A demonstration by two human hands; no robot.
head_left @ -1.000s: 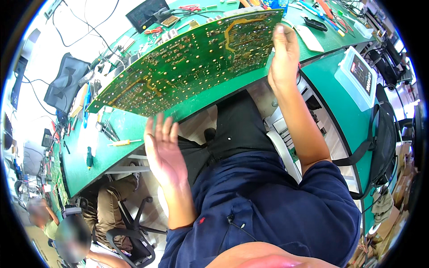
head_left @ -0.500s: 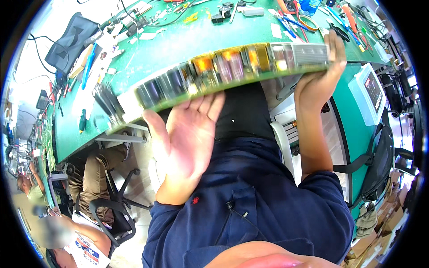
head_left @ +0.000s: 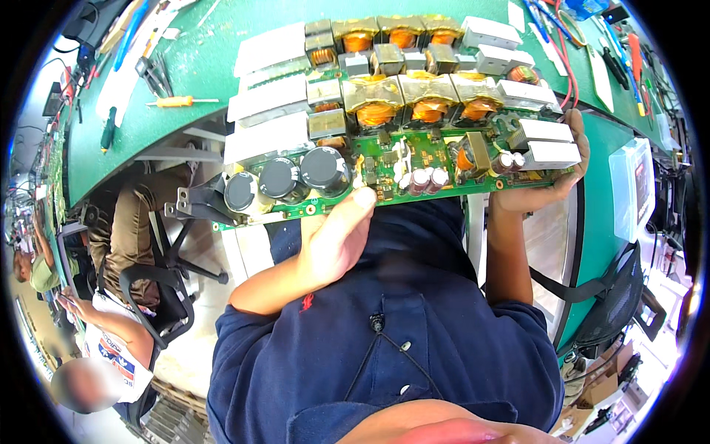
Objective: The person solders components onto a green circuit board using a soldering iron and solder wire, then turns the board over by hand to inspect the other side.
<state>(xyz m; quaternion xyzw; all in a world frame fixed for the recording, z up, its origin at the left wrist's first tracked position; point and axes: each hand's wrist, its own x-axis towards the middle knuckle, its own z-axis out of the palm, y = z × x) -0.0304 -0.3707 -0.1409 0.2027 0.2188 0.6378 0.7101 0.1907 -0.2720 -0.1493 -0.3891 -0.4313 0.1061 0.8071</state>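
Note:
A large green circuit board (head_left: 444, 152) is held up over my lap, tilted so its component side faces me. It carries black capacitors (head_left: 325, 172), copper-wound transformers (head_left: 433, 111) and pale metal heat sinks (head_left: 270, 101). My left hand (head_left: 342, 240) grips the near edge, its thumb on top beside the capacitors and its other fingers hidden underneath. At the board's right end, my right hand (head_left: 543, 194) wraps round the corner near two silvery heat sinks, the fingers partly behind it.
The green workbench (head_left: 200, 44) ahead holds a yellow-handled screwdriver (head_left: 177, 101), a dark-handled tool (head_left: 109, 127) and pliers. A clear plastic box (head_left: 632, 185) stands on the right-hand bench, with a black bag (head_left: 610, 296) below. At left, a person sits by a black chair (head_left: 159, 288).
The board has turned from nearly edge-on to show its component side. My left hand went from an open palm beneath it to gripping its near edge; my right stayed at the right end.

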